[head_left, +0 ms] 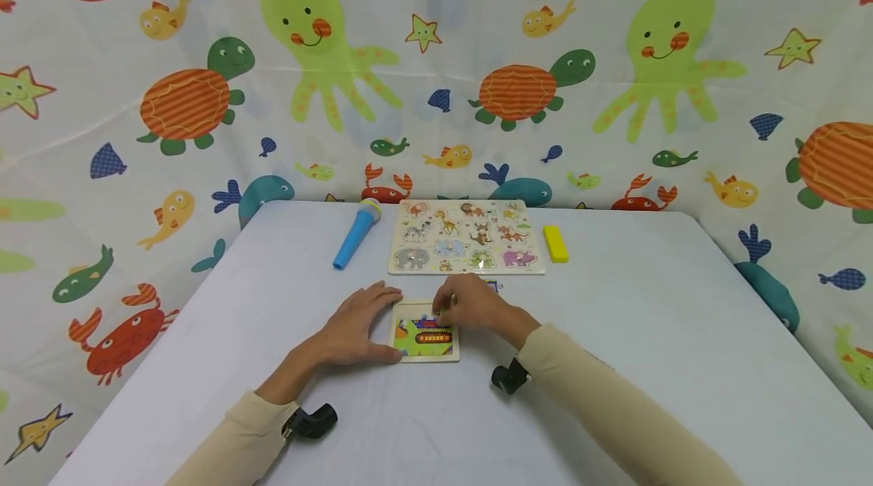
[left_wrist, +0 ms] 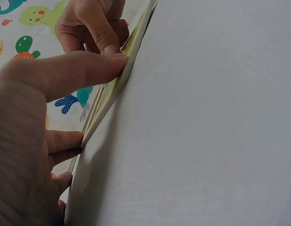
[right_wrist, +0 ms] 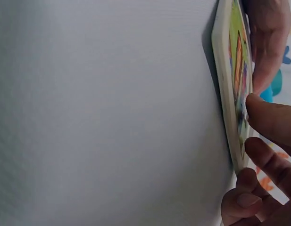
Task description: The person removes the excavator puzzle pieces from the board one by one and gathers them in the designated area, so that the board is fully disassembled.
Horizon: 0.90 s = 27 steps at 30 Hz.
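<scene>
A small jigsaw puzzle point(head_left: 424, 349) in a pale wooden frame lies on the white table, showing an orange-tracked vehicle on green. My left hand point(head_left: 351, 327) holds the frame along its left side. Its thumb point(left_wrist: 103, 68) is at the near corner and its fingers are at the far one. My right hand point(head_left: 477, 308) is over the puzzle's upper right, fingers bent. In the right wrist view its thumb point(right_wrist: 263, 115) and fingertips meet the puzzle surface. Whether they pinch a piece is hidden. A blue-edged puzzle piece point(head_left: 492, 286) lies partly hidden behind that hand.
Beyond the hands lies an animal peg puzzle board point(head_left: 467, 237). To its left is a blue toy microphone point(head_left: 356, 236), to its right a yellow block point(head_left: 555, 244). A sea-animal patterned cloth point(head_left: 423, 92) hangs behind the table point(head_left: 648, 334).
</scene>
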Each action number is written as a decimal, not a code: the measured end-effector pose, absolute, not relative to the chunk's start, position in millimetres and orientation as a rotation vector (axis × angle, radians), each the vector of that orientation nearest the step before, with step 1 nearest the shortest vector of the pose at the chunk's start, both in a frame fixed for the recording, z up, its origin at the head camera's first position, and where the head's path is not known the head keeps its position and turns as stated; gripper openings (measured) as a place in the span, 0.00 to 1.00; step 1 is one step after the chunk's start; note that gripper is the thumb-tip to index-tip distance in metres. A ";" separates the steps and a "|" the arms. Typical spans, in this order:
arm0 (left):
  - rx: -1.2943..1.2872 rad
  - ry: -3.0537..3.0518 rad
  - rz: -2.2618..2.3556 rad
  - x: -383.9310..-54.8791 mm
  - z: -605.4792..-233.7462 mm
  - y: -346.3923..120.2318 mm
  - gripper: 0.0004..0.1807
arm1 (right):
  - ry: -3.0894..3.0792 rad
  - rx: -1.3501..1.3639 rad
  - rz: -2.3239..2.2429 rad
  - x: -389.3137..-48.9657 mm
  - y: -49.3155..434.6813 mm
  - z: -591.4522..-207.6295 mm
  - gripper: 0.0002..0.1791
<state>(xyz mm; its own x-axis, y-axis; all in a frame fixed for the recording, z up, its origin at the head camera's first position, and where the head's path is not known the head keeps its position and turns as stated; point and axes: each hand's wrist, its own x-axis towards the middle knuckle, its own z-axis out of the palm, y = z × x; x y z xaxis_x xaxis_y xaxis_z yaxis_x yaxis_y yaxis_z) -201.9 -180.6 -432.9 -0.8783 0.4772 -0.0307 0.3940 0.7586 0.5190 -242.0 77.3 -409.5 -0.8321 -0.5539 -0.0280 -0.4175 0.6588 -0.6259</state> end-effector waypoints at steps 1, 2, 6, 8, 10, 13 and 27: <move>0.694 2.792 0.771 -201.6 -433.0 -180.6 0.52 | 2.660 -0.787 -0.911 -240.9 76.7 -409.8 0.03; 0.690 2.790 0.772 -201.3 -432.9 -180.5 0.52 | 2.661 -0.786 -0.899 -240.0 76.3 -409.8 0.04; 0.685 2.786 0.778 -200.7 -432.7 -180.7 0.52 | 2.680 -0.770 -0.856 -237.0 74.8 -409.7 0.05; 0.686 2.786 0.779 -200.7 -432.4 -180.8 0.52 | 2.683 -0.742 -0.852 -235.6 74.0 -409.9 0.06; 0.690 2.786 0.781 -200.9 -432.0 -180.7 0.52 | 2.681 -0.705 -0.862 -234.0 73.2 -410.2 0.07; 0.702 2.788 0.784 -201.7 -431.8 -180.5 0.52 | 2.690 -0.658 -0.868 -232.2 72.3 -411.7 0.07; 0.711 2.795 0.781 -202.4 -433.2 -181.6 0.53 | 2.793 -0.734 -0.730 -225.0 68.7 -416.3 0.05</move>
<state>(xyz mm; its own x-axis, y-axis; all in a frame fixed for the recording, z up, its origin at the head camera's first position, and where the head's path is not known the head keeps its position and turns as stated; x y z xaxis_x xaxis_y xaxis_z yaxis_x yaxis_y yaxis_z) -202.4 -181.6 -433.2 -0.8755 0.4827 -0.0198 0.4026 0.7517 0.5224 -225.0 68.7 -416.3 -0.8660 -0.4989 -0.0325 -0.4192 0.7600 -0.4966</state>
